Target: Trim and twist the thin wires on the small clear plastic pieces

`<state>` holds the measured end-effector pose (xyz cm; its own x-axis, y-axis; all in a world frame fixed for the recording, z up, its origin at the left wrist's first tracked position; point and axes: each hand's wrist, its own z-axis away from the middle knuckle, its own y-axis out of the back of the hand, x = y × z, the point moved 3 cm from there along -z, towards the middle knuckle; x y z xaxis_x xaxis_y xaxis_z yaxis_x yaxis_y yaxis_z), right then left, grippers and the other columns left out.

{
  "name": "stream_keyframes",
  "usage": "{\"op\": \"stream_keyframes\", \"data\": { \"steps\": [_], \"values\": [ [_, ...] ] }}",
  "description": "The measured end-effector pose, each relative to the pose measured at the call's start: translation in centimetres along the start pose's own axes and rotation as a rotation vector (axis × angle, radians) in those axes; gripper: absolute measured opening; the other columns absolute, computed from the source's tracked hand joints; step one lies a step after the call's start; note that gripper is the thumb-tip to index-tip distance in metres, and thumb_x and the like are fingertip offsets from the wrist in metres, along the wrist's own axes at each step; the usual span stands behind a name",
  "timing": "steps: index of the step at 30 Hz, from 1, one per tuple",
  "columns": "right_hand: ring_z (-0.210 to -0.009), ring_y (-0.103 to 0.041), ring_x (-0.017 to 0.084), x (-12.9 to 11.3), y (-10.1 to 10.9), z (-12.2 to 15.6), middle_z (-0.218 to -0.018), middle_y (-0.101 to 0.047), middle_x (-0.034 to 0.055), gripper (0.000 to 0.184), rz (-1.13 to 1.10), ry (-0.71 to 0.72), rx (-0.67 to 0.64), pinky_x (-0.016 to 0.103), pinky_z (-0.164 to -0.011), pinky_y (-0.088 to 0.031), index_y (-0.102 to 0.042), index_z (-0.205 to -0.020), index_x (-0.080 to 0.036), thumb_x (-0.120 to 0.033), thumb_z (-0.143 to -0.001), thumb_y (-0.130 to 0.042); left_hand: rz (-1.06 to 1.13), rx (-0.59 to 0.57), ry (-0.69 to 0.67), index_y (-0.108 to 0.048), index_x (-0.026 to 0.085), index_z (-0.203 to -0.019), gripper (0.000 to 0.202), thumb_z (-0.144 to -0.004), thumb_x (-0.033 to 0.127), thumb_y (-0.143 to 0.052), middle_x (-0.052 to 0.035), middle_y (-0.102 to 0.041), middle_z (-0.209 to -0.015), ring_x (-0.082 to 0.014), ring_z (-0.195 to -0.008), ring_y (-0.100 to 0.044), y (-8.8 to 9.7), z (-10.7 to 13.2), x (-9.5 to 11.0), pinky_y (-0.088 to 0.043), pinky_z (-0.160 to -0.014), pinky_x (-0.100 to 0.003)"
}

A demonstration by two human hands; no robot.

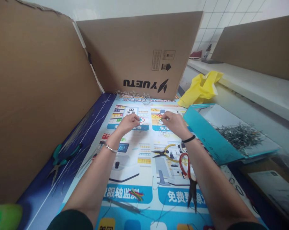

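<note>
Above the printed mat point(144, 159), my left hand point(130, 123) is closed in a pinch; whatever its fingertips hold is too thin or too hidden to make out. Level with it and a short gap away, my right hand point(172, 120) also pinches, and a faint thin strand seems to show at its fingertips. Below my right hand lie yellow-handled pliers point(167, 153) and red-handled pliers point(189, 179). A small bundle of coloured threads point(136, 194) rests on the mat nearer to me, beside a bunch of thin dark wires point(124, 205).
Cardboard panels point(135, 48) stand at the back and left. Teal-handled pliers point(59, 161) and loose wires lie at left. On the right, a teal box point(206, 137) holds a tangled wire heap point(241, 135), with a yellow bag point(199, 89) behind it. Small wire pieces point(144, 97) lie at the back.
</note>
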<state>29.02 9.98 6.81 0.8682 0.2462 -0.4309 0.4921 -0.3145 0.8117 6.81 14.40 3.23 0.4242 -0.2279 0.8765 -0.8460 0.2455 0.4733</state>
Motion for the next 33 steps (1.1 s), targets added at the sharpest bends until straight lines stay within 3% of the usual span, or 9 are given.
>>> {"op": "stream_keyframes", "data": {
  "steps": [5, 12, 21, 33],
  "values": [
    [-0.059, -0.055, 0.013, -0.6, -1.9, 0.3, -0.070, -0.065, -0.0009, 0.011, 0.014, 0.001, 0.081, 0.023, -0.058, -0.036, -0.060, -0.074, -0.021, -0.019, -0.073, -0.049, -0.169, 0.121, -0.045, -0.058, 0.020, -0.080, 0.010, -0.070, 0.021, -0.056, 0.0021, -0.062, -0.067, -0.0136, -0.064, -0.056, -1.0, 0.2, 0.5, -0.038, -0.057, -0.023],
    [-0.067, -0.058, 0.014, -1.8, -3.1, 0.9, -0.075, -0.066, 0.0011, 0.015, 0.034, 0.044, 0.171, 0.023, -0.063, -0.038, -0.061, -0.077, -0.020, -0.018, -0.078, -0.046, -0.324, 0.192, -0.066, -0.058, 0.024, -0.083, 0.008, -0.075, 0.021, -0.055, 0.0020, -0.067, -0.076, -0.0152, -0.071, -0.060, -3.0, 0.9, 1.5, -0.039, -0.062, -0.023],
    [-0.070, -0.060, 0.015, -2.3, -4.7, 1.7, -0.076, -0.067, 0.0033, 0.017, 0.033, 0.111, 0.264, 0.023, -0.065, -0.040, -0.061, -0.079, -0.019, -0.020, -0.083, -0.045, -0.499, 0.374, -0.022, -0.057, 0.025, -0.090, 0.018, -0.078, 0.015, -0.048, -0.0030, -0.066, -0.086, -0.0201, -0.083, -0.059, -2.7, 1.6, 2.2, -0.036, -0.065, -0.026],
    [-0.073, -0.061, 0.013, -3.3, -6.0, 2.5, -0.077, -0.067, 0.0016, 0.014, -0.027, 0.195, 0.297, 0.022, -0.066, -0.042, -0.060, -0.078, -0.020, -0.017, -0.081, -0.047, -0.375, 0.396, 0.030, -0.058, 0.025, -0.081, 0.009, -0.075, 0.020, -0.054, 0.0019, -0.066, -0.071, -0.0167, -0.068, -0.059, -3.0, 1.6, 1.7, -0.033, -0.057, -0.024]
  ]
}}
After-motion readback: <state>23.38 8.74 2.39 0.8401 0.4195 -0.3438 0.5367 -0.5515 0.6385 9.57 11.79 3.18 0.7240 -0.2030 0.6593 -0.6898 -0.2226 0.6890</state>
